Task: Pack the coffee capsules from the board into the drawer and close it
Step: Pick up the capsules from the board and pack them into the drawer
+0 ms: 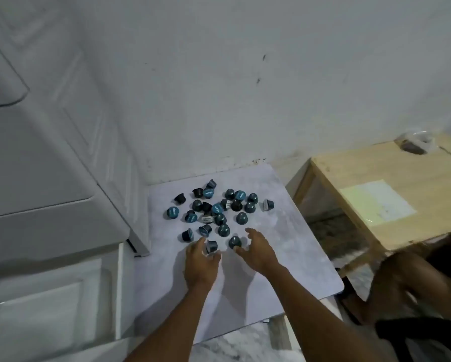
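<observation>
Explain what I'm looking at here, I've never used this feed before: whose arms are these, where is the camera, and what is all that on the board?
There is no machine here. The two bare arms belong to a person, and the single picture comes from a wide-angle camera on that person's head, looking forward and down, so the edges bend.

The pale slab in the middle is the board. Scattered on it are the coffee capsules, small dark cups, some showing blue lids, some lying on their side.

The left hand has its fingers closing around one capsule at the near edge of the pile. The right hand is open, fingertips next to another capsule, not yet gripping it.

On the left stands a white cabinet; on the right, a wooden table. I cannot make out an open drawer in this view.
</observation>
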